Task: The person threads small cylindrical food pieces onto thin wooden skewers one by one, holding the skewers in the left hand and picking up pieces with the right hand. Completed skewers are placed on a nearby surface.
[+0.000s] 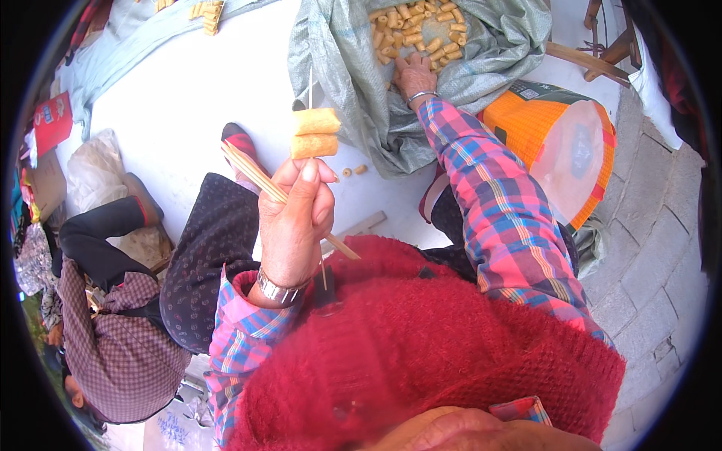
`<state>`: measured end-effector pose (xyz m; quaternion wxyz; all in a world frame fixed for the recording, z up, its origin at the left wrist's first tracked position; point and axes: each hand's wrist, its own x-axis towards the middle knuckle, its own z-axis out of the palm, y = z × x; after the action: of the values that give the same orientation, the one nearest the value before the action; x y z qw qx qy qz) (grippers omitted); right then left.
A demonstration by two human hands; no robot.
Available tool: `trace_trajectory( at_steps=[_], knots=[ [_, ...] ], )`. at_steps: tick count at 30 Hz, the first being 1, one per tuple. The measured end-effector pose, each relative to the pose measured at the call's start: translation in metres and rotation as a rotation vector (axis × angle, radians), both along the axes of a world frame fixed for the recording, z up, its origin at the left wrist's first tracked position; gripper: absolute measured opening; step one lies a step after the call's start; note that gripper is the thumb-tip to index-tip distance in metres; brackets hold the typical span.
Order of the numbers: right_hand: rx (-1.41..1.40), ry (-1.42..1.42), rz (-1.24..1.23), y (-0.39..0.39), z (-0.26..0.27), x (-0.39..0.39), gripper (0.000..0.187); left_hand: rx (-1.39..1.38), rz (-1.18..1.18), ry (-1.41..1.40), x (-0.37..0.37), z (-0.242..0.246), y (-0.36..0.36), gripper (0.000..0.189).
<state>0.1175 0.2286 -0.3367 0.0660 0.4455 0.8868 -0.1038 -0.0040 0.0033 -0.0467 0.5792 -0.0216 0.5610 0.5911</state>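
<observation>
Upright in my left hand is a thin wooden skewer with two tan, roll-shaped food pieces threaded on it, side by side just above my fingertips. The same hand clasps a bundle of bare skewers slantwise across the palm. My right hand reaches down to the near edge of a heap of short tan rolls, which lies on a grey-green woven plastic sack. Its fingertips touch the rolls; whether they pinch one is hard to see.
Two small pieces lie on the white surface below the sack. An orange bag stands right of my right forearm, near a wooden stool. A person in a checked shirt sits at the left, beside a clear plastic bag.
</observation>
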Motion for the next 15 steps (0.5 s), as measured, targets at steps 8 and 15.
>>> trace_trajectory(
  at_steps=[8,15],
  knots=[
    [-0.099,0.481,-0.078,0.025,-0.016,0.009,0.035,-0.007,0.006,0.010,0.002,-0.001,0.000,0.020],
    [-0.954,0.790,-0.779,0.030,0.008,-0.002,0.038,0.017,0.009,0.004,0.004,-0.001,-0.005,0.019]
  ],
)
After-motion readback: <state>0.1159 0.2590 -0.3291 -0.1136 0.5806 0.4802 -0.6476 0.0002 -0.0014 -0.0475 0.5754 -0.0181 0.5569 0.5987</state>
